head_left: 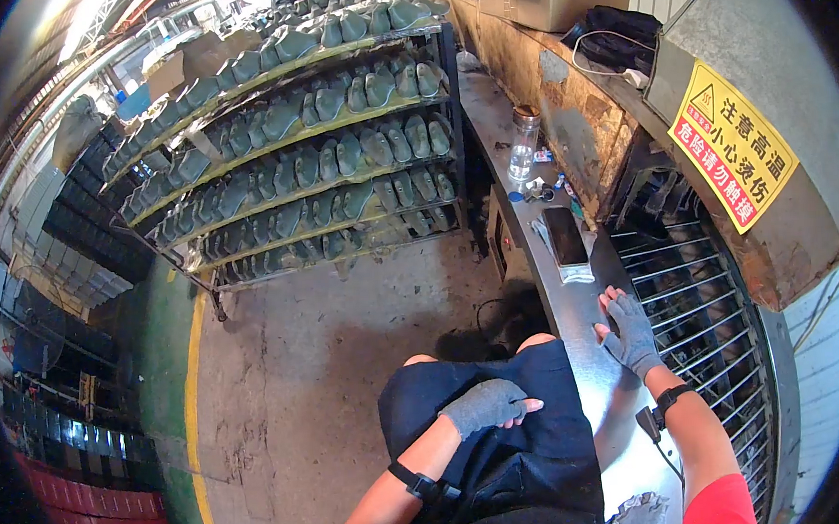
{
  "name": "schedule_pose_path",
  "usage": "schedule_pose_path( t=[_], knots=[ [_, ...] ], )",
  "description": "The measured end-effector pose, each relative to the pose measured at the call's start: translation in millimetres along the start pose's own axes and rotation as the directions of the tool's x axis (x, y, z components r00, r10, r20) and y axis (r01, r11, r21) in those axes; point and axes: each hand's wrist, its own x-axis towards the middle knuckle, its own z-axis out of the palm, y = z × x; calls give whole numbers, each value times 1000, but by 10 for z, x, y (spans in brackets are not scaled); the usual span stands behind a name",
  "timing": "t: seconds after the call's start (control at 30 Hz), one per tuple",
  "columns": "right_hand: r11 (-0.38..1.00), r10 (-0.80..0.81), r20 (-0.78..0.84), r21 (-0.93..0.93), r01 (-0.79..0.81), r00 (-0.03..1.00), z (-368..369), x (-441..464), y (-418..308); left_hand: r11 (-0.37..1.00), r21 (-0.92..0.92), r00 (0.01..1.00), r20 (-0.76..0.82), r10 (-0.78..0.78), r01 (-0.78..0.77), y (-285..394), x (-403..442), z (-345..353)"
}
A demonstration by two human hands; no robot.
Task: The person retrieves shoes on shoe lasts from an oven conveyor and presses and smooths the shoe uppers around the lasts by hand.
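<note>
A narrow metal desk [577, 327] runs along the person's right, shiny at the near end. The gloved right hand [633, 337] rests on it. Farther along lie a pale packet [577, 274] under a dark phone [565, 236], small items [536, 192] too tiny to identify, and an upright clear bottle [523, 150].

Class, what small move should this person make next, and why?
Probably ease the right hand away from the bars, farther over the bench: the hand is beside them, and the nearby sign warns of high temperature.
</note>
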Motion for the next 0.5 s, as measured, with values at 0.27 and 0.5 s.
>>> schedule_pose_path(
  t=[0.27,0.5],
  knots=[
    [1000,-22,-17,-13,22,1000,20,-7,23,1000,5,1000,-1,22,-22,-10,-4,0],
    [1000,-18,-13,-6,18,1000,28,-10,33,1000,-7,1000,-4,9,-9,10,-20,-1]
  ],
)
